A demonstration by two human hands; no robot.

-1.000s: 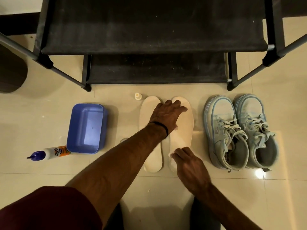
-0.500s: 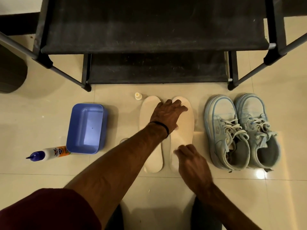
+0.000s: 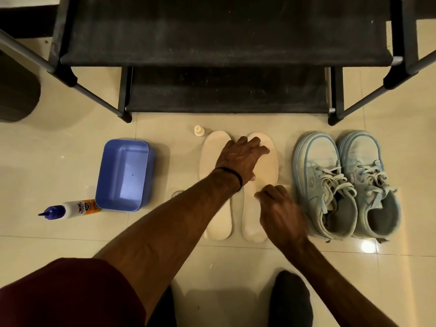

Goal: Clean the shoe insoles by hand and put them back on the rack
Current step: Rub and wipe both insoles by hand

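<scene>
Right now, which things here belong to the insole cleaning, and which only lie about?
For the job:
left insole
right insole
left hand
right hand
shoe rack

Lying about, as far as I can judge:
blue tub
glue bottle
small cap
sneakers

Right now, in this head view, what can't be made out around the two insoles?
- Right hand: motion-blurred; whether it holds anything is unclear.
- Right cream foam insole: middle hidden by both hands.
- Label on white glue bottle with blue cap: too small to read.
- Blue plastic tub: water inside not discernible.
</scene>
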